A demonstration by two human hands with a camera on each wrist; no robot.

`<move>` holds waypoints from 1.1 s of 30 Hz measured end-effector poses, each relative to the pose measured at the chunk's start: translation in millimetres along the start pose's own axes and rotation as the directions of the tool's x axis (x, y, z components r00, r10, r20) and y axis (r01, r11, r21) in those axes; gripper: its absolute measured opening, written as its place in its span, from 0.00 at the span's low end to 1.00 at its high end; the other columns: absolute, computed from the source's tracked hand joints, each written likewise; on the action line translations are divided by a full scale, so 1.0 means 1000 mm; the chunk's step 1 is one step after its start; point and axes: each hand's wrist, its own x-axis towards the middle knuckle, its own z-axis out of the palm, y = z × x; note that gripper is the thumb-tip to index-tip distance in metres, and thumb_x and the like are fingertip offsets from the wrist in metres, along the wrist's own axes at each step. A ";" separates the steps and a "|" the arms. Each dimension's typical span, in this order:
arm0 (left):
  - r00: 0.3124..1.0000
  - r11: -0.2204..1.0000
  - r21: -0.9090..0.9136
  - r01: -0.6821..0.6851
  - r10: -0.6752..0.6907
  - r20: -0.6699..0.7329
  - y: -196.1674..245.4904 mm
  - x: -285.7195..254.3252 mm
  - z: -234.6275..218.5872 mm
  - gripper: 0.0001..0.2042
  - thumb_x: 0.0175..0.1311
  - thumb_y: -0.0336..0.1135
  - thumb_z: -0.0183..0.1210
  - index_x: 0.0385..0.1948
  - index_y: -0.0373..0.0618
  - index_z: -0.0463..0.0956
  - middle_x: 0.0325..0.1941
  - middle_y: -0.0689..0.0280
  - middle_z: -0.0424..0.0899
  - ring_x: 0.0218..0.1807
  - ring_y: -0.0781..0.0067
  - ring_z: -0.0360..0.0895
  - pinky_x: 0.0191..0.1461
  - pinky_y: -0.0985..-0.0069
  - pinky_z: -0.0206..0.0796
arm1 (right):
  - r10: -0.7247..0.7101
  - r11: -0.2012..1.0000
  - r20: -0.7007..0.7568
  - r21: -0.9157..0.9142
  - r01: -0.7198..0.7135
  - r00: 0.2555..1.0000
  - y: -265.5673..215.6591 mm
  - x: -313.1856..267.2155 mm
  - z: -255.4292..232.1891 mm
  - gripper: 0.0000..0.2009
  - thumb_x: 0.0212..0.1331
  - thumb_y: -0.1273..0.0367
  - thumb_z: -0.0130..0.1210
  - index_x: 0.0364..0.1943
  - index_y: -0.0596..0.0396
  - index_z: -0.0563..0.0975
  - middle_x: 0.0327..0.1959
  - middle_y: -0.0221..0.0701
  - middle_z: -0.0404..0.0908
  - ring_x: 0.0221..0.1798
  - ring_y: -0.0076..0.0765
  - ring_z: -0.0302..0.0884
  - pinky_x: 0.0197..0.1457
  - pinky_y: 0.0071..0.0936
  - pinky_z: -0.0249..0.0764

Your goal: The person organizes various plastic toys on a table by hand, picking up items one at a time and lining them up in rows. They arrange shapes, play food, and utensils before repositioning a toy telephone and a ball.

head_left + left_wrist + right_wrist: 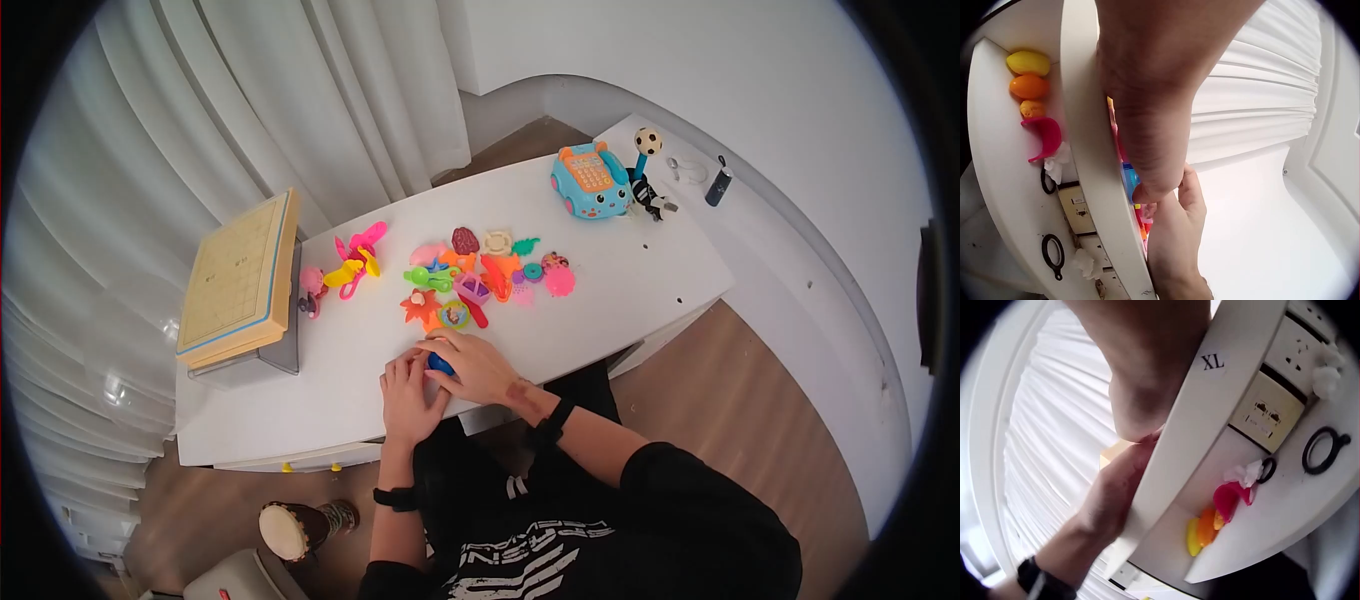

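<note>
A small blue object (440,363), rounded and shiny, lies between both hands at the front edge of the white table (610,325). My left hand (408,398) holds its left side, while my right hand (475,367) curls over it from the right. Fingers cover most of it, so I cannot tell its kind. In the left wrist view a blue translucent part (1129,181) shows beside the left hand (1150,147). Just beyond the hands are a round green-rimmed toy (454,315), a red stick-like piece (476,313) and an orange leaf-shaped piece (424,306).
Several colourful toys surround a purple basket (472,288). Pink and yellow pieces (352,268) lie left, near a box with a yellowish board (238,272) on top. A blue toy telephone (592,182) stands at the back right. Under the tabletop, a shelf holds a pink curved piece (1049,138).
</note>
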 end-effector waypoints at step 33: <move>0.974 0.942 -0.332 -0.037 -0.039 -0.221 0.017 0.024 0.025 0.30 0.54 0.30 0.72 0.62 0.41 0.74 0.52 0.52 0.80 0.56 0.47 0.77 0.60 0.57 0.72 | 0.017 0.999 -0.123 -0.047 -0.023 0.992 -0.009 -0.010 -0.017 0.18 0.61 0.62 0.65 0.53 0.50 0.79 0.56 0.37 0.79 0.59 0.49 0.74 0.66 0.42 0.71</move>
